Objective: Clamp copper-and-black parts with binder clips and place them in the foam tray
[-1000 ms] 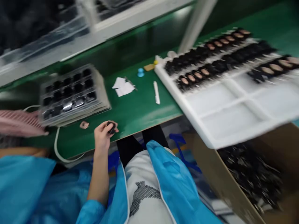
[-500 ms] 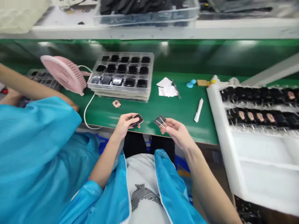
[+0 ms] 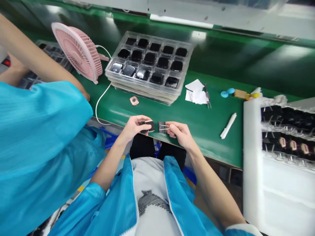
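Over the front edge of the green table, my left hand (image 3: 134, 127) is closed on a dark smartwatch body (image 3: 150, 126) with a pinkish edge. Part of it is covered by my thumb and fingers. Just to the right, a black binder clip (image 3: 161, 127) is pinched by its silver wire handles in my right hand (image 3: 179, 132). The clip's black side faces the watch body, with a small gap between them. On the table beyond my left hand lies a rose-gold watch case (image 3: 134, 100), flat and by itself.
Stacked clear trays (image 3: 169, 93) of black watch screens stand behind. A pink fan (image 3: 76, 52) and its white cable (image 3: 97, 105) are left, near a co-worker's arm (image 3: 41, 59). Rightward lie paper scraps (image 3: 197, 91), tweezers (image 3: 207, 96), a white pen (image 3: 228, 126) and a foam box (image 3: 253, 183) of clipped watches.
My right hand has brought the binder clip left, close to the watch body, and turned it level. My left hand has tilted the watch body. The camera view has shifted.
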Motion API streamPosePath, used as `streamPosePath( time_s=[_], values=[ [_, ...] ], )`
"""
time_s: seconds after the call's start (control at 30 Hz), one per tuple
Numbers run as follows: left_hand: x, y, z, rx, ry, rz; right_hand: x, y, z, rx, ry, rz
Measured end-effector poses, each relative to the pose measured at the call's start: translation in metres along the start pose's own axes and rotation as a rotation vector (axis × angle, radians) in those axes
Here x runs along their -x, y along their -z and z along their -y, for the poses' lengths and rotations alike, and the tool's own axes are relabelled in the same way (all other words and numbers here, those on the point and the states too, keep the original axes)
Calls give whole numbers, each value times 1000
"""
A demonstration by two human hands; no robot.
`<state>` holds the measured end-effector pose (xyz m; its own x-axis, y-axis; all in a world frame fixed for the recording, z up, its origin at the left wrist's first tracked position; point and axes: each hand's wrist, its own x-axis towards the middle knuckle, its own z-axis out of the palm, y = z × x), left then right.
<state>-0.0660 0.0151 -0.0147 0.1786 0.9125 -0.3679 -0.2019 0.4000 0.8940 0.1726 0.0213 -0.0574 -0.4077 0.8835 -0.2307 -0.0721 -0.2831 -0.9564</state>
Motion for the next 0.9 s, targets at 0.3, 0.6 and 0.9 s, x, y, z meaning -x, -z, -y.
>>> streamPosePath(
  time_s=[0.3, 0.6, 0.9],
  values=[
    [-1, -4, -4, -96, -7, 16, 2, -3, 10, 238, 138, 25],
    [0, -3, 1, -159, -42, -13, 1, -6, 11, 308, 160, 30],
    [2, -6, 2, -209, -54, 12, 1, -9, 12, 392, 200, 25]
  ],
)
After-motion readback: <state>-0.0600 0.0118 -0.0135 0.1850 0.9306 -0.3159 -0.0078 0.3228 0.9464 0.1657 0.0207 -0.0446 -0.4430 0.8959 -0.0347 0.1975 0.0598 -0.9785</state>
